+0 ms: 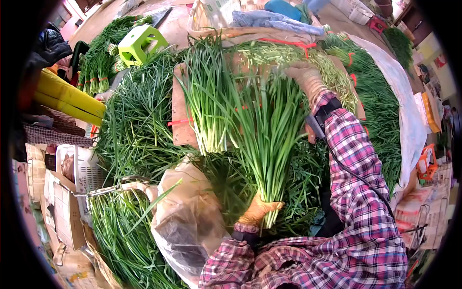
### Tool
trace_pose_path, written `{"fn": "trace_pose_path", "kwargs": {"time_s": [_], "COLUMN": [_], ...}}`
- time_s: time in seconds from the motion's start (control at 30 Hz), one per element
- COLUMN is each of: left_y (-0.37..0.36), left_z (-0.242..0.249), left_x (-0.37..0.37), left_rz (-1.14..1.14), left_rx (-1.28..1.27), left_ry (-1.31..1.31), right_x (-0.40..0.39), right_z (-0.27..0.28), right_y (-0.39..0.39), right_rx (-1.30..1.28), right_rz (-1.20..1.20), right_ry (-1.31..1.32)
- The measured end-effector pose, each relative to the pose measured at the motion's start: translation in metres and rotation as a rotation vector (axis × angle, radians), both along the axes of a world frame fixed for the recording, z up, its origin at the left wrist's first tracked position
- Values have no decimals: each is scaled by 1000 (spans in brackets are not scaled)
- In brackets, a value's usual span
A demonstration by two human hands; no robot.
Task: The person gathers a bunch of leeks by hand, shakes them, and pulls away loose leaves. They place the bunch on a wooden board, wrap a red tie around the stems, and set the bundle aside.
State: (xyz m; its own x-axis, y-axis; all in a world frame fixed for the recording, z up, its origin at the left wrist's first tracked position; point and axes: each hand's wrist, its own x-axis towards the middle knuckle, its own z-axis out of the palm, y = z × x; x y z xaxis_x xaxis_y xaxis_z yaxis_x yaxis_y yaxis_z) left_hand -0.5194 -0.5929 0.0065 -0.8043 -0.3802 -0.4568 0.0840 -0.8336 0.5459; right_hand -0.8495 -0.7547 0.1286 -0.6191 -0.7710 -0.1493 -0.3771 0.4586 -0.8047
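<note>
My left hand [260, 211], in an orange glove, is wrapped round the pale stem ends of a bunch of garlic chives [272, 149]. The leaves fan upward over a board [182, 103]. At the leaf tips is my right hand [307, 77], also gloved, with its fingers blurred, so I cannot tell whether they grip any leaves. Left of the held bunch, a second bunch of garlic chives [207, 101] lies on the board with its pale ends toward me. A red tie [180, 121] stretches across the board near it.
Loose chives [139, 115] are heaped to the left, with trimmings [332, 72] behind the board. Tied bunches [375, 111] line the right side. A green stool [140, 45], a crate [207, 19] and a plastic-covered bundle [187, 207] stand around.
</note>
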Motion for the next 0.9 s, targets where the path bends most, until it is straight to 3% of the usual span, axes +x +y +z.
{"fn": "trace_pose_path", "kwargs": {"time_s": [0.1, 0.17, 0.2, 0.33, 0.4, 0.43, 0.5, 0.63, 0.7, 0.77, 0.9], "left_y": [-4, -5, -5, -5, -5, -4, -6, -6, -10, -7, -9], "left_z": [0, 1, 5, 6, 3, 1, 8, -1, 7, -1, 2], "left_x": [2, 3, 3, 3, 4, 4, 3, 4, 2, 1, 5], "left_rz": [-34, -56, -44, -34, -45, -38, -21, -49, -38, -27, -49], "left_rx": [55, 57, 61, 47, 37, 35, 49, 14, 10, -24, -20], "left_ry": [18, 7, 2, 3, -5, -9, -14, 2, 20, 62, 25], "right_x": [7, 14, 15, -16, -18, -13, 3, 22, 61, 48, 38], "right_z": [11, 28, 41, 57, 82, 102, 146, 190, 221, 249, 273], "right_y": [14, 18, 15, 1, 4, 7, 16, 29, 33, 41, 39], "right_rx": [-158, -393, -308, -419, -525, -521, -754, -701, -508, -1017, -899], "right_rz": [-18, -78, -214, -239, 115, 117, 144, 148, 15, 81, -69], "right_ry": [-113, -368, -305, -93, 360, 364, -79, -188, 245, 220, 393]}}
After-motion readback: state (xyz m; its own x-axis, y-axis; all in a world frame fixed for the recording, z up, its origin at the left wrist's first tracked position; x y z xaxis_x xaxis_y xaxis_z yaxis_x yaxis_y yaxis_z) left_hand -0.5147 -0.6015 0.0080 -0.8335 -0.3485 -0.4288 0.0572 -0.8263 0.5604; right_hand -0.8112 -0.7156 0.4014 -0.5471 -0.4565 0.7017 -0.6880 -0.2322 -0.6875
